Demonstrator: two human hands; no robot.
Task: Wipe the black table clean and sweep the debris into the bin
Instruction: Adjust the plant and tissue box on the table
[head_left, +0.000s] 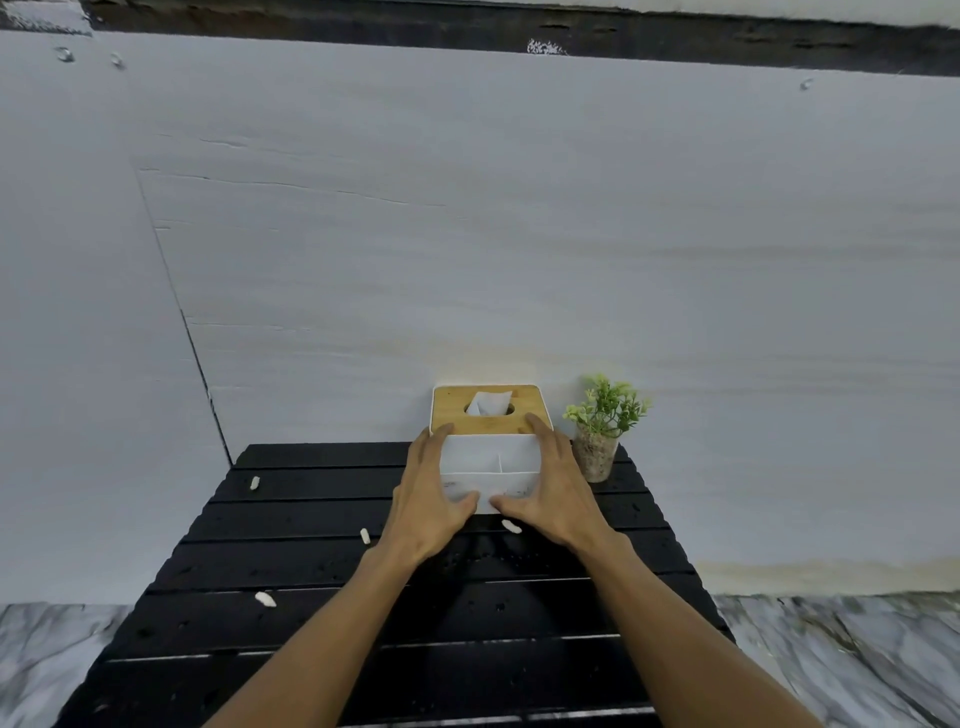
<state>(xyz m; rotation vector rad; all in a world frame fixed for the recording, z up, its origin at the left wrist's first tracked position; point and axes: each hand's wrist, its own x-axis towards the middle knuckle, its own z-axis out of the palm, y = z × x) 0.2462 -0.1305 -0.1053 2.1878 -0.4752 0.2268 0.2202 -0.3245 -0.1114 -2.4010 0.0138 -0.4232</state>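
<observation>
A black slatted table (311, 618) stands against the wall. At its far edge sits a white tissue box (488, 462) with a wooden lid and a tissue poking out of the slot. My left hand (428, 499) grips the box's left side, thumb on its front face. My right hand (558, 493) grips the right side, thumb also on the front. Small white bits of debris lie on the slats: one at the far left (254, 483), one mid-left (365, 535), one nearer me (265, 599), and one under my right thumb (511, 526).
A small green plant in a glass pot (598, 439) stands just right of the box, close to my right hand. A pale wall (467, 234) rises behind the table. Marble-patterned floor (857, 660) shows on both sides. No bin is in view.
</observation>
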